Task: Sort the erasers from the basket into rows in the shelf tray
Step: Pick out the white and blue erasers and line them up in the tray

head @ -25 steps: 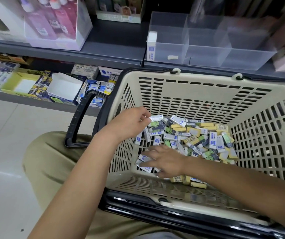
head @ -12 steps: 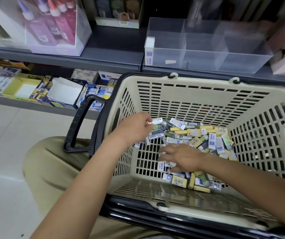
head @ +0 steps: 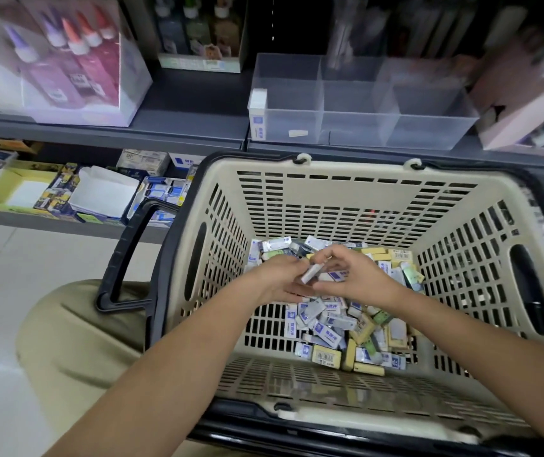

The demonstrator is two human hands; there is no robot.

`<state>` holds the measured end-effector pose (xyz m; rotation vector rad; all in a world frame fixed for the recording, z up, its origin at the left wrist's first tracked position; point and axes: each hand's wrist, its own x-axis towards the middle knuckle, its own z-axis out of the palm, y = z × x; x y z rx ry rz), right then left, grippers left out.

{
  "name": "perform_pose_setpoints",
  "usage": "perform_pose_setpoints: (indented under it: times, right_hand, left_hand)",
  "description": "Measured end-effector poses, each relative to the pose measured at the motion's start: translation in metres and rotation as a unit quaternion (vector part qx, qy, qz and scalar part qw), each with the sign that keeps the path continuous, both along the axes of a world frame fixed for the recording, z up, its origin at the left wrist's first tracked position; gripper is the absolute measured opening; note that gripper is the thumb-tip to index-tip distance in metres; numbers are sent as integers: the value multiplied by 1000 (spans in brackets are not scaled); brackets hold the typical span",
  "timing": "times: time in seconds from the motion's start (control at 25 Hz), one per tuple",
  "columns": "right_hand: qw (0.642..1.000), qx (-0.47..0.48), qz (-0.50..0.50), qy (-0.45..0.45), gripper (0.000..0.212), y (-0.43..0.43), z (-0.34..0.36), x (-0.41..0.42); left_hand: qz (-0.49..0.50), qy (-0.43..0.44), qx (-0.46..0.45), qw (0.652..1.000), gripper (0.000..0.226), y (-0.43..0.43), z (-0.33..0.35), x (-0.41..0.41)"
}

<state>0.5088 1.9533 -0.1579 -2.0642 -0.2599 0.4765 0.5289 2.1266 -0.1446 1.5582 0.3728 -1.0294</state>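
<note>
In the head view, both hands meet above the beige slotted plastic basket (head: 346,206): the left hand (head: 283,280) and the right hand (head: 356,275) together pinch one small white wrapped eraser (head: 311,273). Many blue-white and yellow erasers (head: 326,324) lie loose on the basket floor. The clear plastic divided shelf tray (head: 356,103) stands on the grey shelf (head: 178,133) behind, with one white-blue eraser box (head: 258,115) upright in its left corner.

A stationery shop: stocked metal shelves (head: 105,135), boxed goods (head: 66,192), a plastic shopping basket (head: 346,206).
</note>
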Motion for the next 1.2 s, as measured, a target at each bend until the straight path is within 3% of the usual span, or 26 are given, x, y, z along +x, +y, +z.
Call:
perform_pose_setpoints:
  times: [0.12, 0.24, 0.64, 0.8, 1.2]
  right_hand:
    - [997, 33, -54, 38, 34, 4, 10, 7]
    - [994, -23, -94, 47, 34, -4, 12, 16]
    - [940, 201, -218, 166, 17, 2, 26, 20]
    - [946, 147, -247, 148, 20, -1, 27, 22]
    - [955, 158, -213, 132, 18, 4, 32, 20]
  left_hand:
    - [62, -7, -48, 997, 15, 2, -2, 3]
    - [70, -13, -56, 996, 7, 2, -2, 3]
    - [148, -19, -122, 981, 14, 0, 3, 9]
    - [158, 8, -138, 978, 20, -4, 7, 9]
    - [121, -1, -200, 972, 28, -2, 7, 6]
